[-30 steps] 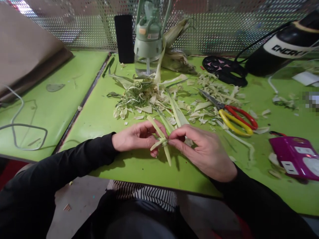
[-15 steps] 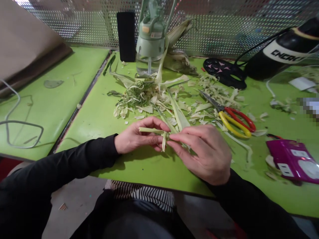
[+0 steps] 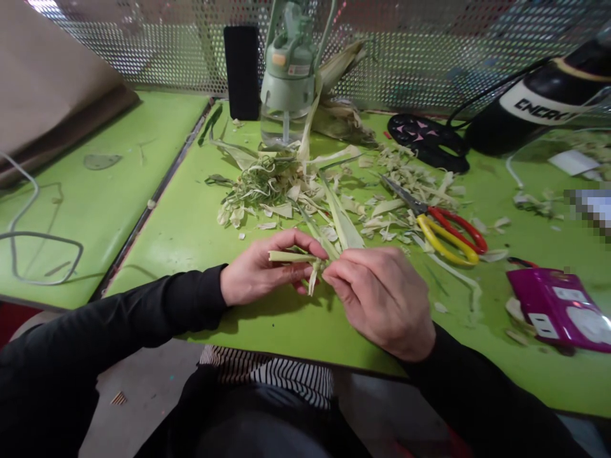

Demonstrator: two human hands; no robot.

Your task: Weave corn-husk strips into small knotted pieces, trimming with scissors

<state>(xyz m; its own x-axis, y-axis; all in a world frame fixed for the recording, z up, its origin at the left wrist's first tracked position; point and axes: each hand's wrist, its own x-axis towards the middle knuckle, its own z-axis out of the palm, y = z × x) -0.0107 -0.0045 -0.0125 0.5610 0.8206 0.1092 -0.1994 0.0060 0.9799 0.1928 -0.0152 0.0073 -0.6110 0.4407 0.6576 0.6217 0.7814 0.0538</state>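
Observation:
My left hand [image 3: 255, 270] is closed in a pinch on a small pale-green corn husk piece [image 3: 292, 257]. The piece has a rolled stem pointing left and a short frayed end hanging down at a knot-like bunch. Against the right side of this bunch, my right hand [image 3: 384, 296] is closed with thumb and fingers pressed together; what they pinch is hidden. Long husk strips [image 3: 346, 222] lie just beyond both hands. Behind them is a heap of shredded husk [image 3: 267, 181].
Scissors [image 3: 451, 235] with red and yellow handles lie right of the scraps. Farther back stand a green water bottle [image 3: 287, 83] and a black phone [image 3: 242, 73]. A black bottle [image 3: 529, 105], a black handheld pad [image 3: 427, 140] and a purple packet [image 3: 556, 305] are at right.
My right hand has shifted slightly left and its fingers have curled in more tightly. My left hand keeps its hold on the husk piece, which has barely moved.

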